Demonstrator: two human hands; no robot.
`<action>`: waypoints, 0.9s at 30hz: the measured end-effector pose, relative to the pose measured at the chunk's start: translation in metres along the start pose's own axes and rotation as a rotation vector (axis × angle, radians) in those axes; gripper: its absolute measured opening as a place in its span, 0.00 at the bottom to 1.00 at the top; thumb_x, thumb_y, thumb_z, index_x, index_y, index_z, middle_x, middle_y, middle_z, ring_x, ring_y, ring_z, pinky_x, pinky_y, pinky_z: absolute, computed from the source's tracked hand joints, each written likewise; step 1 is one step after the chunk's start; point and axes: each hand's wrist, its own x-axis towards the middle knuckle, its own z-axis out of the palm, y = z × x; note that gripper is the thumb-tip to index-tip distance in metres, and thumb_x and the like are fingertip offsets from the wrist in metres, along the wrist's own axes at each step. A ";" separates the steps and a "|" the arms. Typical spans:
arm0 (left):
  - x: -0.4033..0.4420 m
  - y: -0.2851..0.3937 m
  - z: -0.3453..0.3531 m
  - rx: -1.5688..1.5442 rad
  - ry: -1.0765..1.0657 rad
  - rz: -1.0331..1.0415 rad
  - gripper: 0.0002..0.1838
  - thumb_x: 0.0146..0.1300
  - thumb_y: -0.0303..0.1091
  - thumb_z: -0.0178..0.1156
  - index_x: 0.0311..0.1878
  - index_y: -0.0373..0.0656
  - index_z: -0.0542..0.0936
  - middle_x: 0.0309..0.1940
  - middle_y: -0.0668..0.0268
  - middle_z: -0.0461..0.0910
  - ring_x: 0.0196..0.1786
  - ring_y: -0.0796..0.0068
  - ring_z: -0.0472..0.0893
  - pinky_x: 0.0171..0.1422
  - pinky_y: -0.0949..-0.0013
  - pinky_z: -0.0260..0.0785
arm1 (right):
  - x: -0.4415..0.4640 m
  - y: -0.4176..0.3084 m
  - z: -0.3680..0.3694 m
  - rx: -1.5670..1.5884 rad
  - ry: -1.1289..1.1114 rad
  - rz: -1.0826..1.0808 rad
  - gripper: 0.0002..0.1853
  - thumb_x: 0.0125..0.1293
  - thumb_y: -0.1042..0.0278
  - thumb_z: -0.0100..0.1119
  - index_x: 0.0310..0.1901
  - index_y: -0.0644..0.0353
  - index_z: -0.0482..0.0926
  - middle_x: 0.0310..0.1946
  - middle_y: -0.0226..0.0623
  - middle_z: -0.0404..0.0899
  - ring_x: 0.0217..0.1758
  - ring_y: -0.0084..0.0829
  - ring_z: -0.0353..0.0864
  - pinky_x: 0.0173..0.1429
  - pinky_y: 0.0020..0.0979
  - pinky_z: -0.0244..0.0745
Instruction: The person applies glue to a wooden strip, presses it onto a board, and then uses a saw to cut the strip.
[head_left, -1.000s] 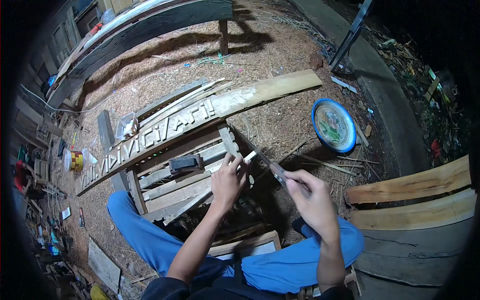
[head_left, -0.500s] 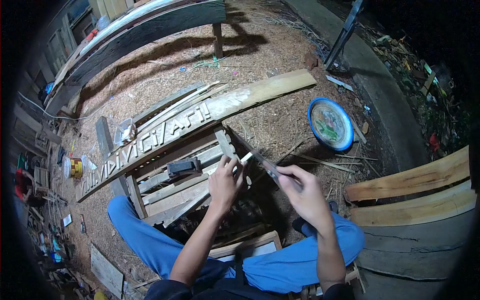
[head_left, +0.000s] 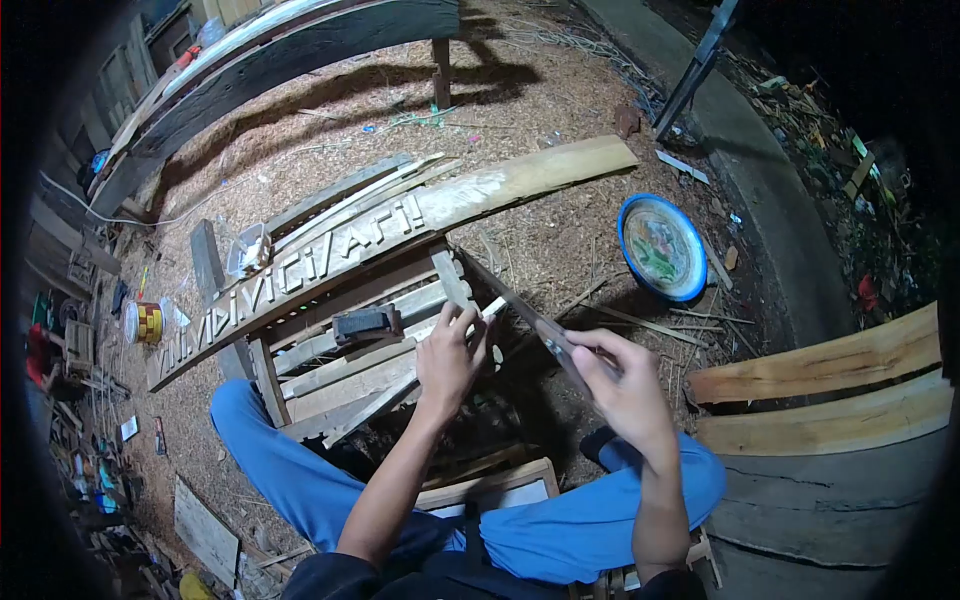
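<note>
Head view now: shaving-strewn ground (head_left: 560, 235) runs through the middle of the frame; a long dark-sided desk (head_left: 300, 62) crosses the upper left; a lettered board (head_left: 455, 205) slants from the left up to the upper middle, lying along the far edge of a low slatted desk (head_left: 345, 370), left of centre; two pale boards (head_left: 820, 368) reach in from the right edge; a blue-rimmed basin (head_left: 655, 212) sits right of centre; and at mid-frame, a long narrow tool (head_left: 550, 337) points towards the upper left, its near end in the right hand (head_left: 622, 390), that grip wrapped snugly round it; dead centre, the left hand (head_left: 450, 358), fingers bunched, grip nearly closed on something slim; a yellow tub (head_left: 148, 324) stands far left; a dark block (head_left: 362, 324) rests on the slats; smallest of all, the pale wood strip (head_left: 494, 308) in that left grip, centre-frame, its tip right beside the tool; whether they touch, I cannot tell.
</note>
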 end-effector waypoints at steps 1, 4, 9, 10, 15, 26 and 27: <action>-0.001 0.001 0.001 -0.005 -0.001 -0.010 0.12 0.72 0.45 0.67 0.43 0.47 0.82 0.45 0.61 0.81 0.36 0.46 0.85 0.37 0.48 0.75 | 0.005 0.013 0.011 0.094 0.015 0.011 0.13 0.78 0.70 0.62 0.57 0.68 0.85 0.44 0.37 0.90 0.48 0.20 0.85 0.54 0.27 0.80; 0.001 0.003 0.002 0.020 -0.015 -0.022 0.13 0.73 0.47 0.67 0.41 0.47 0.81 0.43 0.61 0.80 0.35 0.47 0.86 0.36 0.47 0.75 | 0.009 0.019 0.023 0.179 0.059 -0.017 0.13 0.79 0.69 0.62 0.57 0.68 0.85 0.45 0.32 0.88 0.47 0.18 0.82 0.52 0.26 0.79; 0.001 0.000 0.001 -0.015 0.015 -0.012 0.13 0.73 0.46 0.67 0.39 0.47 0.81 0.42 0.61 0.80 0.35 0.47 0.85 0.36 0.48 0.75 | -0.006 -0.011 -0.002 -0.060 0.016 0.009 0.14 0.79 0.67 0.62 0.57 0.69 0.86 0.41 0.33 0.89 0.46 0.19 0.84 0.53 0.26 0.79; 0.001 0.002 0.000 -0.012 -0.008 -0.027 0.13 0.72 0.46 0.67 0.39 0.46 0.81 0.42 0.60 0.80 0.35 0.47 0.85 0.36 0.48 0.75 | -0.004 -0.006 0.002 -0.049 0.037 0.000 0.14 0.79 0.67 0.63 0.57 0.69 0.86 0.40 0.33 0.89 0.45 0.19 0.83 0.53 0.26 0.79; 0.000 0.001 0.004 -0.013 0.026 0.001 0.14 0.73 0.47 0.67 0.39 0.46 0.81 0.42 0.60 0.80 0.35 0.46 0.85 0.35 0.48 0.75 | 0.001 0.004 0.017 -0.028 0.041 -0.025 0.14 0.78 0.68 0.63 0.57 0.68 0.86 0.41 0.34 0.89 0.45 0.19 0.84 0.52 0.27 0.79; 0.001 -0.003 0.006 -0.012 0.053 -0.006 0.14 0.73 0.47 0.67 0.41 0.47 0.82 0.42 0.61 0.80 0.34 0.48 0.85 0.34 0.50 0.75 | -0.003 -0.012 0.007 -0.063 0.032 -0.061 0.14 0.78 0.68 0.62 0.56 0.66 0.87 0.42 0.37 0.91 0.43 0.20 0.84 0.51 0.27 0.79; 0.001 -0.002 0.004 -0.004 0.048 0.002 0.14 0.73 0.47 0.67 0.41 0.47 0.82 0.42 0.61 0.80 0.33 0.48 0.85 0.34 0.50 0.75 | -0.007 -0.014 0.001 -0.063 0.029 -0.049 0.14 0.78 0.67 0.63 0.57 0.66 0.87 0.41 0.35 0.91 0.42 0.19 0.84 0.49 0.26 0.79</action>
